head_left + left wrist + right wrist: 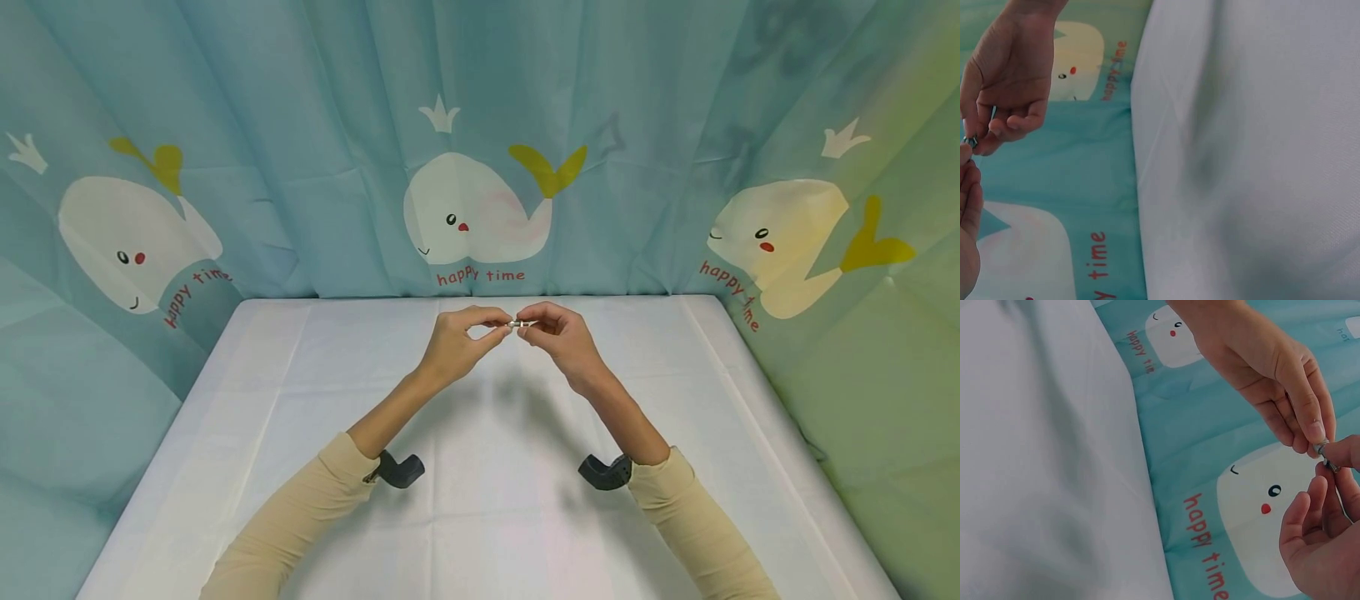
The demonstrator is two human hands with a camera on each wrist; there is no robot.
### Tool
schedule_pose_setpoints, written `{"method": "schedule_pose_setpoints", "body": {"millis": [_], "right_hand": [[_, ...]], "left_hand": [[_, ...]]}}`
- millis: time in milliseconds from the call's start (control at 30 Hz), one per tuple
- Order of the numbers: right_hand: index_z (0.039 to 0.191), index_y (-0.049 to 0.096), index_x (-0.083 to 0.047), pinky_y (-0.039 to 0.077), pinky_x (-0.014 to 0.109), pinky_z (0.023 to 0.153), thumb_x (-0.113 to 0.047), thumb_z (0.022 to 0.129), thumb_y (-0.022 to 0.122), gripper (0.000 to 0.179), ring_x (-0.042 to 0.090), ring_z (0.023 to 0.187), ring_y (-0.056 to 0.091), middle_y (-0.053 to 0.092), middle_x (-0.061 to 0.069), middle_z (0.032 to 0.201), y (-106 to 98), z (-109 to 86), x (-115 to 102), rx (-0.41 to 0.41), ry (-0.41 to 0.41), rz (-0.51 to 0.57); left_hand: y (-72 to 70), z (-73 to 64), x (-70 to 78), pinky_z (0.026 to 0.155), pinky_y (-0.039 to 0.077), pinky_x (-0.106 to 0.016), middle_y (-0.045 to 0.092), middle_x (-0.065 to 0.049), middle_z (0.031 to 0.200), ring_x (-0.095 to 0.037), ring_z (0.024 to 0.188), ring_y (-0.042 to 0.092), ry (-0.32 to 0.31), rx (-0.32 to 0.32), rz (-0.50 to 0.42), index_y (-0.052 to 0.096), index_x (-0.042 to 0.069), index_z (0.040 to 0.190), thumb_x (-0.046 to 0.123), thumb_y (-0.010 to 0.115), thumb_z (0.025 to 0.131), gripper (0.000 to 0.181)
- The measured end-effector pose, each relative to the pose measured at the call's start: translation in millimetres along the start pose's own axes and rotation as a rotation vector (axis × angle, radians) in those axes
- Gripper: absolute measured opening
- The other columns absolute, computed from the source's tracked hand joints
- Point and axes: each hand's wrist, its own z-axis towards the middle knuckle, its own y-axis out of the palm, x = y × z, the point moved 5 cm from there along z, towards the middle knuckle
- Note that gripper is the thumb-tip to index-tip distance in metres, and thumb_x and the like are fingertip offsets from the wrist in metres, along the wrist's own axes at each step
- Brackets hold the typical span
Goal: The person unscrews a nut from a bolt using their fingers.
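A small silvery metal bolt (519, 323), apparently threaded at one end in the right wrist view (1333, 467), is held up between both hands above the far part of the table. My left hand (456, 342) pinches its left end between thumb and index finger. From the other side, my right hand (566, 340) grips the right end with thumb and fingertips. The fingertips of the two hands almost meet. Fingers cover much of the bolt, so whether a separate nut sits on it is too small to tell.
A white cloth covers the table (480, 500). Behind and beside it hangs a blue-green curtain (315, 125) printed with white whales. Dark curved wrist mounts (402, 471) stick out from both beige sleeves (300, 508).
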Motion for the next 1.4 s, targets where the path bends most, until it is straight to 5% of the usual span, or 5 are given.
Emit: {"method": "schedule_pose_setpoints", "body": {"millis": [533, 833, 1400], "right_hand": [[0.121, 0.057, 0.006, 0.05, 0.025, 0.076, 0.001, 0.092, 0.065, 0.031, 0.015, 0.085, 0.059, 0.056, 0.014, 0.117, 2.1, -1.0, 1.8, -0.017, -0.004, 0.019], [0.109, 0.066, 0.006, 0.05, 0.027, 0.075, -0.017, 0.097, 0.066, 0.025, 0.019, 0.084, 0.057, 0.066, 0.002, 0.096, -2.0, 0.2, 7.2, 0.031, 0.026, -0.066], [0.115, 0.065, 0.01, 0.052, 0.029, 0.078, -0.003, 0.093, 0.068, 0.025, 0.016, 0.087, 0.061, 0.065, 0.002, 0.105, -0.5, -1.3, 3.6, 0.006, 0.002, -0.022]], "left_hand": [[1.4, -0.9, -1.1, 0.078, 0.055, -0.028, 0.074, -0.004, 0.093, -0.013, 0.086, 0.068, -0.002, -0.012, 0.008, 0.077, 0.004, 0.097, 0.002, 0.076, 0.088, 0.01], [1.8, 0.6, 0.6, 0.077, 0.055, -0.028, 0.074, -0.005, 0.093, -0.014, 0.086, 0.068, 0.0, -0.013, 0.027, 0.077, 0.003, 0.098, 0.003, 0.076, 0.088, 0.01], [0.6, -0.7, -1.4, 0.076, 0.055, -0.027, 0.074, -0.005, 0.092, -0.014, 0.085, 0.068, -0.004, -0.021, 0.026, 0.077, 0.004, 0.097, 0.003, 0.076, 0.088, 0.009]]}}
